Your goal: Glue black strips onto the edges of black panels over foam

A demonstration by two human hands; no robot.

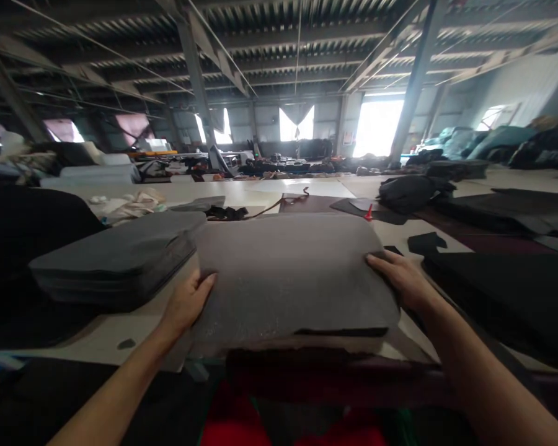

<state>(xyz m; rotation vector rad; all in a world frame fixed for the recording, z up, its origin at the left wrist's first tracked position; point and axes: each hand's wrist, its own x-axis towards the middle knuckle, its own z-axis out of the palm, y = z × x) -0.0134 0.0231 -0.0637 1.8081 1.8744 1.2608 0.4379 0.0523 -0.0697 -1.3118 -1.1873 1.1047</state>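
Observation:
In front of me lies a wide grey sheet [288, 279] with rounded corners, at the front of the table. My left hand [190, 300] grips its left edge, thumb on top and the other fingers hidden beneath or behind. At the opposite edge, my right hand [402, 275] holds the sheet the same way, fingertips on its surface. A strip of black material shows under the near edge. To the left of my left hand sits a thick stack of similar grey pieces [116, 251]. A small red pointed object [369, 212] stands just past the sheet's far right corner.
Black sheets [506, 303] are piled at the right. A dark bundle [411, 195] and a small black scrap [426, 243] lie farther back. A brown cord [283, 201] trails behind the sheet. A black chair-back-like shape [37, 241] rises at the left.

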